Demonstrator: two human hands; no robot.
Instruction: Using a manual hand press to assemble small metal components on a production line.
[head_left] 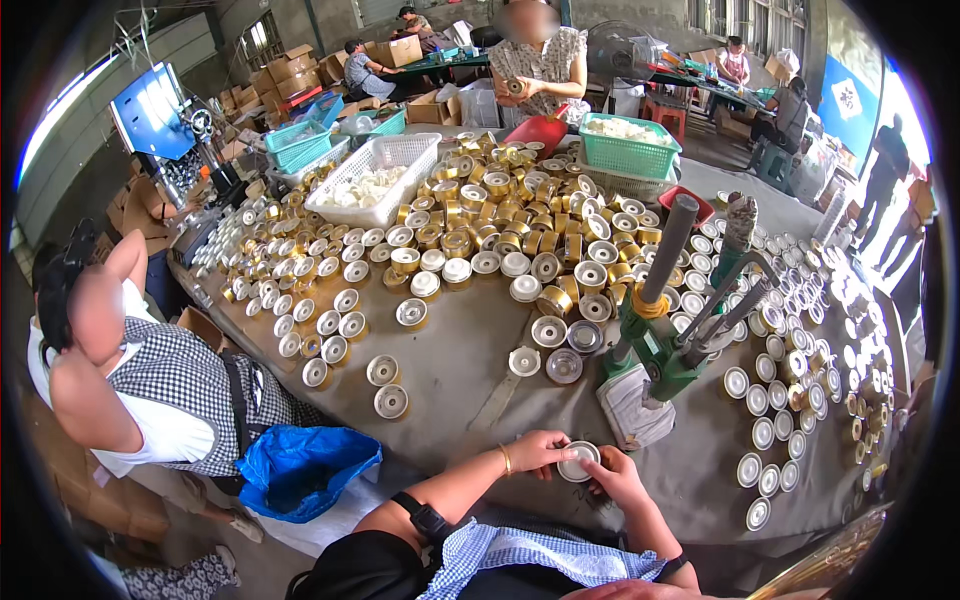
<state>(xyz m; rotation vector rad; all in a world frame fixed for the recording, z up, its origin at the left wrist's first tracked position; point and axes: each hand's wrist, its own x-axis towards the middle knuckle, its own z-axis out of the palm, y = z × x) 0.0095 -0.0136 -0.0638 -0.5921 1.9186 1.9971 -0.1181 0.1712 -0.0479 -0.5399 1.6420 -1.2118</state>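
Near the table's front edge, my left hand (538, 452) and my right hand (620, 476) are closed around a round white cap-like part (577, 463) from both sides. Its pale ringed face points up, and fingers hide its underside. Just beyond my hands stands a green hand press (655, 345) with a dark upright post and levers; its base is wrapped in pale cloth (636, 405). Left of the press lie a clear-rimmed round part (564, 366) and a small white cap (523, 361).
Many gold-sided round parts (540, 240) are heaped mid-table; rows of white-faced ones (763, 433) lie right. A white basket (385, 180) and a green basket (630, 148) hold white pieces. A seated person (190, 400) is at left, beside a blue bag (305, 475); another person (540, 65) works opposite.
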